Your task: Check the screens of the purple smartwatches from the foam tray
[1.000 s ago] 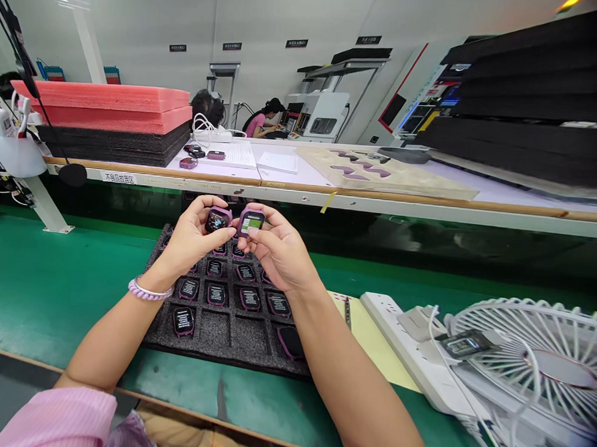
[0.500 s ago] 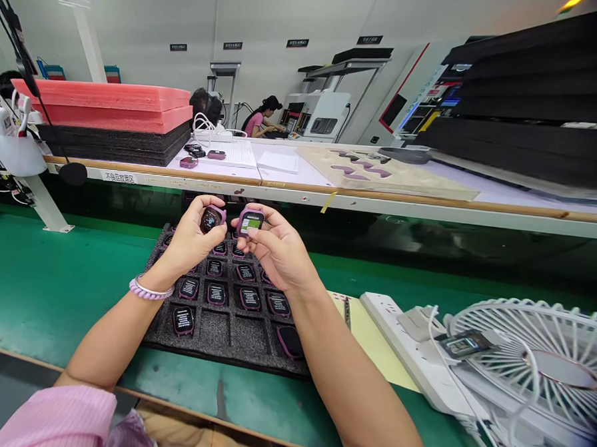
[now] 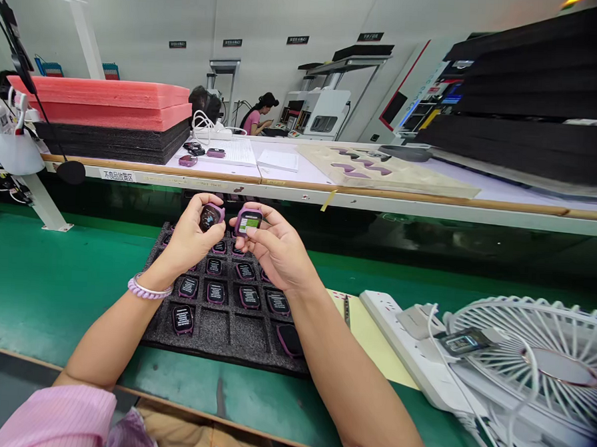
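Holding one small purple watch body apiece, the two hands were raised side by side above the far end of a dark foam tray [image 3: 223, 329]. The left hand [image 3: 190, 238] had its thumb and fingers closed around the left watch body [image 3: 211, 216], whose dark screen was tilted inward; the right hand [image 3: 272, 249] pinched the right watch body [image 3: 249, 221] between thumb and fingertips, its screen lit green and white and turned up toward the camera. The two pieces were just beside each other, not clearly touching. A beaded bracelet [image 3: 147, 289] circled the left wrist. As for progress, I judged the work partly done: most pockets of the tray below held watch bodies with lit screens, while a few pockets in the near row were bare foam, so some pieces were out of the tray or not yet placed. The tray lay on the green counter [image 3: 40, 283], touching a yellow sheet [image 3: 367, 337] at its right edge. Farther right were a white power strip [image 3: 397, 342] and a white fan [image 3: 536, 369] lying on its back. Beyond, a raised shelf carried pink foam sheets [image 3: 104, 103], and a person sat at a distant station.
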Available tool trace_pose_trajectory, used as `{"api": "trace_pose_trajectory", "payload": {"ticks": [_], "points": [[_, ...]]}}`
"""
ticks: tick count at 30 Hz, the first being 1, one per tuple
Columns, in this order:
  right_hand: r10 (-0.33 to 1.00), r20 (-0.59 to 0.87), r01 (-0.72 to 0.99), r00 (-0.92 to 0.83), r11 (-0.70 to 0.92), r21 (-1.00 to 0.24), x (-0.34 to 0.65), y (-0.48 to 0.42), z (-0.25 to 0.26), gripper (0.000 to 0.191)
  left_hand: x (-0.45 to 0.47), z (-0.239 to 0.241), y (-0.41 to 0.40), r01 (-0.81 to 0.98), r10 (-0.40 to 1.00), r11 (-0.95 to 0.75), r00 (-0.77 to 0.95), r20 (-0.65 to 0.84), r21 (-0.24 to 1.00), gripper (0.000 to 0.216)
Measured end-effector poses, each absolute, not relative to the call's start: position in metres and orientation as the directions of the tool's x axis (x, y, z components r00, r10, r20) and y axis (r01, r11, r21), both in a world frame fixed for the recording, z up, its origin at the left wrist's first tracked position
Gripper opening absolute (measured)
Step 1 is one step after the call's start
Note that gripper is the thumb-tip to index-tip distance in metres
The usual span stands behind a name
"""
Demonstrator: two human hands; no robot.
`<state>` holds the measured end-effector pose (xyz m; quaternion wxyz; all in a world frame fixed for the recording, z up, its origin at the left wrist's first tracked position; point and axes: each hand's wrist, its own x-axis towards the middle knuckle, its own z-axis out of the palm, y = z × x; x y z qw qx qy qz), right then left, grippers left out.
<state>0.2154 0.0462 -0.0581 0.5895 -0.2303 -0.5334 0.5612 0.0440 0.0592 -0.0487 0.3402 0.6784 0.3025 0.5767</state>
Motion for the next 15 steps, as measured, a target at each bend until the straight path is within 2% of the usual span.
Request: {"api": "trace_pose_trajectory", "payload": {"ticks": [15], "points": [[0.9,0.378,-0.415,-0.216,0.266,-0.87,0.2161,0.0466,-0.0594,0.051,0.0432,-0.0496,0.0601,0.044,0.802,-0.592,0.127,0.583,0.805,0.034]]}}
